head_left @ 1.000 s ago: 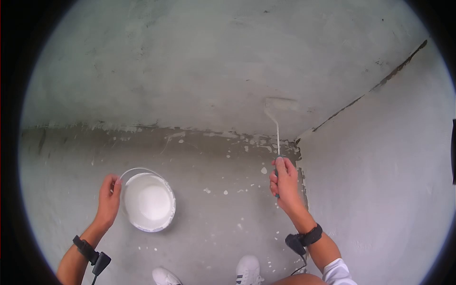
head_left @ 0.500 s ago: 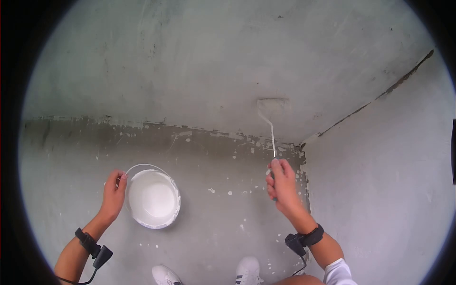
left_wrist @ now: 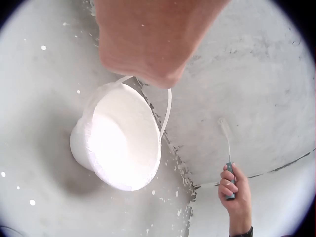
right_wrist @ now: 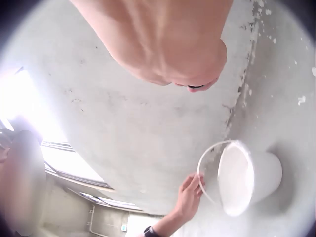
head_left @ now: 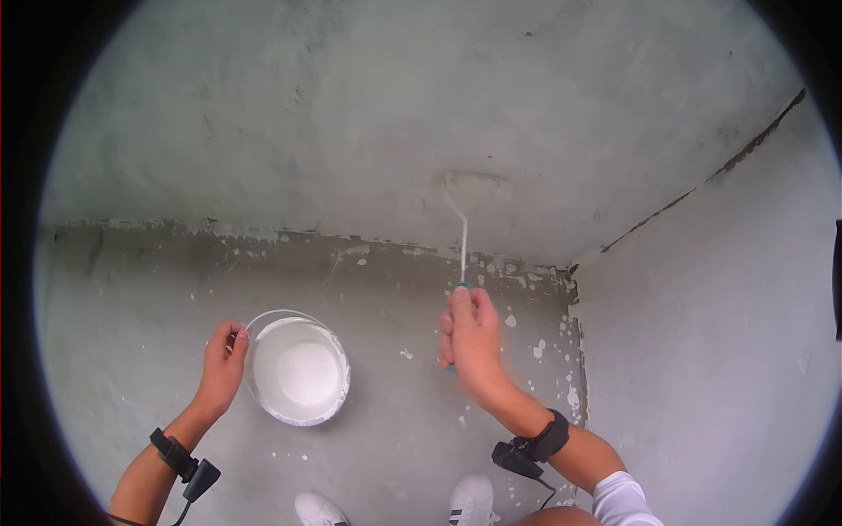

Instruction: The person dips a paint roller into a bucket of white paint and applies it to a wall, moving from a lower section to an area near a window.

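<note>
My left hand (head_left: 224, 364) grips the thin bail handle (head_left: 282, 312) of a white bucket (head_left: 267, 368). White paint covers the bucket's inside and shows at its bottom; its outer wall (right_wrist: 266, 177) appears in the right wrist view. Over to the right, my right hand (head_left: 474, 342) is curled round the blue-grey grip of a paint roller (head_left: 464, 245), thumb along the top. The roller's bent frame points away from me, and its whitish head (head_left: 478, 182) lies against the grey wall (head_left: 351, 114) just above the floor line. In the left wrist view the roller's grip (left_wrist: 230, 183) shows between the fingers.
A second wall (head_left: 702, 351) meets the first at a corner on the right, with a dark crack (head_left: 754, 145) along the joint. White paint spots dot the grey floor (head_left: 395, 456). White shoes (head_left: 472, 500) stand below. Windows (right_wrist: 74, 163) appear in the right wrist view.
The right hand and roller have moved left along the wall, away from the corner and closer to the bucket. My left hand keeps holding the bucket; the head view has shifted slightly.
</note>
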`<state>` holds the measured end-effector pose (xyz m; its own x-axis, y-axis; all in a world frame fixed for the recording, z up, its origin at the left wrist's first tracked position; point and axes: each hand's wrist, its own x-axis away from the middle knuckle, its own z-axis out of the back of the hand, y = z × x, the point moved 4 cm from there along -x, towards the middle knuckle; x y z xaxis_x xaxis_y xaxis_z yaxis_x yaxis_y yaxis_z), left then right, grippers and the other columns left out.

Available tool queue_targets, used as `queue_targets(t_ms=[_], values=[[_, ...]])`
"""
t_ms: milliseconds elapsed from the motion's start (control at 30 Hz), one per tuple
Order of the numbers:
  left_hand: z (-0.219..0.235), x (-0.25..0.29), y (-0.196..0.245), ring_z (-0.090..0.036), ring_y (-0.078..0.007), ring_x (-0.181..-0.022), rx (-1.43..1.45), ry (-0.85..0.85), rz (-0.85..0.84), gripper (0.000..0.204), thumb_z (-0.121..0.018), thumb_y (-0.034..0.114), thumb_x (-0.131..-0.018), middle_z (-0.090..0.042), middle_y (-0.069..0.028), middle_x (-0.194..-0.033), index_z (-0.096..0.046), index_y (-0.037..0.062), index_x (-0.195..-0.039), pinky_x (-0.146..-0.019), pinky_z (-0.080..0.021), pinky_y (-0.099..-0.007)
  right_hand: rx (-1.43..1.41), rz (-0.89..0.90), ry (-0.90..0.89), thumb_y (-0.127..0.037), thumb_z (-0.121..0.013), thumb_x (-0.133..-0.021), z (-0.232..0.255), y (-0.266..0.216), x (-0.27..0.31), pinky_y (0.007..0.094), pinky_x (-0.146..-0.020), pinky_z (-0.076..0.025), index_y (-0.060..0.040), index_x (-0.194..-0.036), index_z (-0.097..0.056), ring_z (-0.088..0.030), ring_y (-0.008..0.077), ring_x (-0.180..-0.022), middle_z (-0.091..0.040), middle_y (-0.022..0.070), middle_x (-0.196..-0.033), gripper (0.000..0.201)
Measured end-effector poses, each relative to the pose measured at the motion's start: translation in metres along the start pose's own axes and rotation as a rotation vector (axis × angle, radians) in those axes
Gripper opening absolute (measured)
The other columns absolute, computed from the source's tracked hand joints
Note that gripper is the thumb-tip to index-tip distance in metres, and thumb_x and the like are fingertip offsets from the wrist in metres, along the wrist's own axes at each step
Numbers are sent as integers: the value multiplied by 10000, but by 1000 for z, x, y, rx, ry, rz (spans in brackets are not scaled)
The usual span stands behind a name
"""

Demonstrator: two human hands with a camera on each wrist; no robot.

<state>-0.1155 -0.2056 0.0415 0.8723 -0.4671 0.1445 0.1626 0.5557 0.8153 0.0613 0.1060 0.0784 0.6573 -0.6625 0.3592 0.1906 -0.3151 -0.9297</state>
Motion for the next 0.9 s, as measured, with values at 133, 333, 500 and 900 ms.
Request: queue_targets(t_ms=[133, 333, 500, 900], values=[[0, -4, -4, -456, -95, -761, -11, 7, -81, 133, -496, 159, -1007, -518, 1, -829, -545, 38, -988, -687, -401, -252, -54, -57, 2, -365, -436, -1031, 8, -4, 13, 271, -329, -304, -56, -1004, -386, -363, 77, -381, -427, 5, -642, 314], [-2, -1, 1, -453, -93, -765, 18, -18, -16, 143, -493, 168, -1010, -511, 1, -827, -545, 37, -986, -699, -406, -257, 12, -11, 43, -363, -444, -1026, 22, 5, 7, 263, -331, -293, -57, -987, -407, -352, 72, -386, -409, -8, -629, 311], [-2, -2, -6, -454, -94, -765, -2, -3, -39, 159, -489, 181, -1012, -514, -2, -824, -547, 34, -989, -698, -409, -260, 46, -20, 22, -366, -439, -1032, 33, 4, -9, 260, -340, -284, -58, -975, -419, -319, 65, -383, -394, -13, -627, 314], [-2, -2, -3, -459, -97, -770, -23, 8, -74, 147, -509, 172, -1000, -541, -13, -843, -553, 32, -1009, -690, -409, -259, 36, -80, 90, -366, -446, -1027, 28, 29, -7, 259, -337, -287, -69, -971, -429, -320, 60, -379, -400, -18, -618, 303]])
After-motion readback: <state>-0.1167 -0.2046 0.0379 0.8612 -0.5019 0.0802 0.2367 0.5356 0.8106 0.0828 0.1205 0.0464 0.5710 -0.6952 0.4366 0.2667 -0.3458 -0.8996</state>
